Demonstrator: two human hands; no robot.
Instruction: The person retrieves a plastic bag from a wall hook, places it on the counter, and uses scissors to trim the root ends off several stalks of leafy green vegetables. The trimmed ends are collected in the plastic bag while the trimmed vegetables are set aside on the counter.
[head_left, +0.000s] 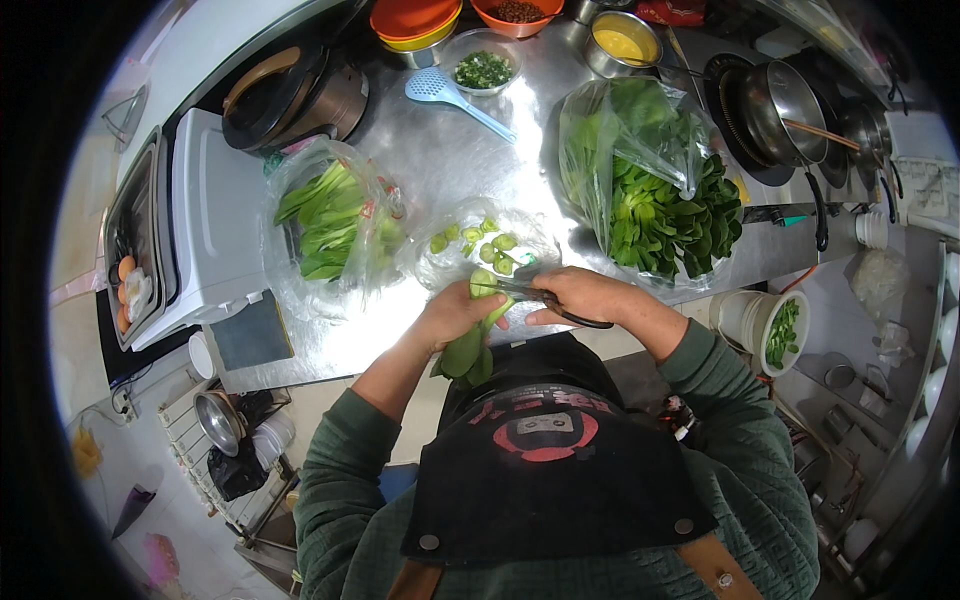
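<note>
My left hand (454, 315) grips a head of bok choy (466, 354), its pale root end up and its leaves hanging over the front edge of the steel counter. My right hand (577, 294) holds black-handled scissors (551, 298), whose blades lie at the bok choy's base. Just beyond, cut root ends (504, 242) lie on a clear plastic bag (536, 225). To the left, an open clear bag (281, 247) holds separate bok choy leaves (330, 232). On the right, a larger clear bag (585, 142) is full of whole bok choy (660, 217).
A blue slotted spoon (457, 99) lies beside a bowl of chopped greens (482, 70). Orange bowls (517, 26) and a pot of yellow liquid (622, 41) stand at the back. Pans (784, 112) are on the right, a white appliance (217, 217) on the left, and a bucket (801, 330) below right.
</note>
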